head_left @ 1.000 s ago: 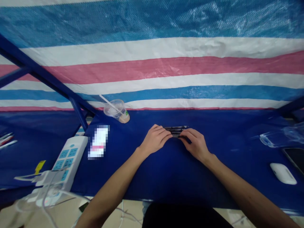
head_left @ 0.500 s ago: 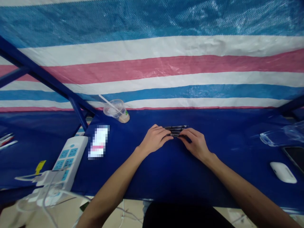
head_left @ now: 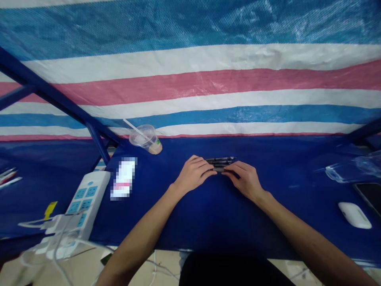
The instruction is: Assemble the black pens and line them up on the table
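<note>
Several dark pens point(head_left: 220, 160) lie side by side on the blue table, running left to right between my hands. The nearest pen point(head_left: 218, 169) is pinched at its two ends. My left hand point(head_left: 195, 172) has its left end between thumb and fingers, while the fingertips rest over the ends of the pens behind. At the other end, my right hand point(head_left: 244, 178) grips the same pen between thumb and index finger. My fingers cover the ends of the pens.
On the left are a plastic cup point(head_left: 145, 138) with a straw, a blurred-out bright rectangle point(head_left: 124, 178) and a power strip point(head_left: 86, 202) with cables. On the right lie a white case point(head_left: 355, 215), a phone point(head_left: 370, 196) and a clear plastic bottle point(head_left: 342, 173). Striped sheeting point(head_left: 208, 85) hangs behind.
Both hands stay almost in place. The nearest pen looks slightly turned or shifted between my fingers, showing a greyer side now.
</note>
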{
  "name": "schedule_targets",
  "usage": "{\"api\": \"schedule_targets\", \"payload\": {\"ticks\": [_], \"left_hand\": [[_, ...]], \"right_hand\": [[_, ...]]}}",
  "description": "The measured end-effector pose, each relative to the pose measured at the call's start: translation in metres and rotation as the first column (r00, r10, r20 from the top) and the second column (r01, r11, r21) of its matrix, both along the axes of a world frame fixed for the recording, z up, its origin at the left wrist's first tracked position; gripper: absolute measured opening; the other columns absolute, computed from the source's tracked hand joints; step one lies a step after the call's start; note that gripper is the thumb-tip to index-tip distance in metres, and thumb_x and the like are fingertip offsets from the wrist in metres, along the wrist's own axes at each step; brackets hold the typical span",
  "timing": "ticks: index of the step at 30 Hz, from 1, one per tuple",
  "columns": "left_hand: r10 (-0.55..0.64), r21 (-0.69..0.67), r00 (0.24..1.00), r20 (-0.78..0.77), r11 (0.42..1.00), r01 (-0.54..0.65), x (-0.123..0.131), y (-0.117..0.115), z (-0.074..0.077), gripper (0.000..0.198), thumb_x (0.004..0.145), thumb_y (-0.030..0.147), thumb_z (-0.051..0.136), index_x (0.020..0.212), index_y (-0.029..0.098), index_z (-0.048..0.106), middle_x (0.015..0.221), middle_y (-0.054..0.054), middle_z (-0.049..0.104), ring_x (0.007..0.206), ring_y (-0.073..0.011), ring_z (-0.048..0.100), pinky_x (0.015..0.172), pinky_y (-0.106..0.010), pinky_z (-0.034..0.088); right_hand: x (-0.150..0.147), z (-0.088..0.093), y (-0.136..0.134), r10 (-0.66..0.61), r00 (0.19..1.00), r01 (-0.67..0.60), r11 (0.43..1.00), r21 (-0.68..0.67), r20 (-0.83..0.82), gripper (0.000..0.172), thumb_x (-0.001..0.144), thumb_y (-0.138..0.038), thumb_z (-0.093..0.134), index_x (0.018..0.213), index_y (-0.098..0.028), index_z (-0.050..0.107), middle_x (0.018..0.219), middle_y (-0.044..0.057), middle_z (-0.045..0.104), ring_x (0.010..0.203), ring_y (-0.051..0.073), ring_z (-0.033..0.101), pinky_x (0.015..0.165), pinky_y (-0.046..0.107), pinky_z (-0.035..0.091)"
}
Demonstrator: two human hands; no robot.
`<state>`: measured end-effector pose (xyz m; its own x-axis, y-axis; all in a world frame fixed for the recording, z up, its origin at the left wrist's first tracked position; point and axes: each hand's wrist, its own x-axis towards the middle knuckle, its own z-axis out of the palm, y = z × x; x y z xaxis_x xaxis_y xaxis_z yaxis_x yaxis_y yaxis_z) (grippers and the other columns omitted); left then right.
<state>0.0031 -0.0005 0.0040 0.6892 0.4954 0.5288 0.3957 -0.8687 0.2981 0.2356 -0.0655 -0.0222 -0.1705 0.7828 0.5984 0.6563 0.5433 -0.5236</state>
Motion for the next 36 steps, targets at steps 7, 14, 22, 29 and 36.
{"api": "schedule_targets", "payload": {"ticks": [7, 14, 22, 29, 36], "left_hand": [[-0.01, 0.05, 0.999, 0.053, 0.999, 0.008, 0.0, -0.002, -0.002, 0.02, 0.1, 0.035, 0.065, 0.091, 0.019, 0.073, 0.083, -0.001, 0.077, 0.074, -0.0146, 0.068, 0.078, -0.034, 0.049], [0.085, 0.057, 0.991, 0.108, 0.994, -0.092, -0.002, 0.001, 0.003, 0.015, 0.099, 0.033, 0.066, 0.098, 0.019, 0.072, 0.085, -0.002, 0.076, 0.074, -0.0148, 0.068, 0.073, -0.033, 0.047], [0.117, -0.033, 0.985, 0.127, 0.993, -0.114, -0.004, 0.003, 0.0, 0.017, 0.1, 0.035, 0.064, 0.1, 0.019, 0.071, 0.095, -0.006, 0.075, 0.087, -0.0189, 0.068, 0.078, -0.036, 0.052], [0.125, -0.054, 0.982, 0.141, 0.992, -0.118, -0.006, 0.005, 0.0, 0.017, 0.099, 0.035, 0.064, 0.101, 0.02, 0.071, 0.099, -0.007, 0.075, 0.093, -0.0201, 0.067, 0.084, -0.039, 0.054], [0.117, -0.046, 0.988, 0.105, 0.993, -0.112, -0.004, 0.004, -0.002, 0.017, 0.099, 0.035, 0.065, 0.1, 0.019, 0.071, 0.099, -0.006, 0.075, 0.093, -0.0196, 0.066, 0.083, -0.038, 0.053]], "right_hand": [[-0.003, 0.001, -0.003, -0.013, 0.999, 0.01, 0.996, -0.088, -0.034, 0.013, 0.098, -0.032, 0.067, 0.096, -0.023, 0.077, 0.089, 0.004, 0.078, 0.077, 0.022, 0.073, 0.073, 0.036, 0.056], [0.002, 0.013, -0.002, -0.134, 0.878, -0.066, 0.917, -0.394, -0.459, 0.032, 0.089, -0.053, 0.073, 0.097, -0.023, 0.077, 0.071, 0.002, 0.072, 0.055, 0.017, 0.061, 0.054, 0.031, 0.05], [0.018, 0.024, 0.01, -0.123, 0.572, -0.587, 0.629, -0.51, -0.811, 0.064, 0.103, -0.066, 0.025, 0.107, -0.018, 0.067, 0.071, 0.007, 0.062, 0.048, 0.017, 0.05, 0.045, 0.033, 0.04], [0.015, 0.011, 0.011, -0.128, 0.537, -0.566, 0.678, -0.468, -0.834, 0.047, 0.103, -0.063, 0.038, 0.093, -0.023, 0.059, 0.064, 0.0, 0.054, 0.047, 0.015, 0.045, 0.049, 0.032, 0.041], [0.016, 0.012, 0.014, -0.066, 0.618, -0.515, 0.718, -0.467, -0.783, 0.055, 0.105, -0.066, 0.028, 0.094, -0.023, 0.061, 0.062, 0.0, 0.054, 0.046, 0.016, 0.044, 0.049, 0.032, 0.042]]}}
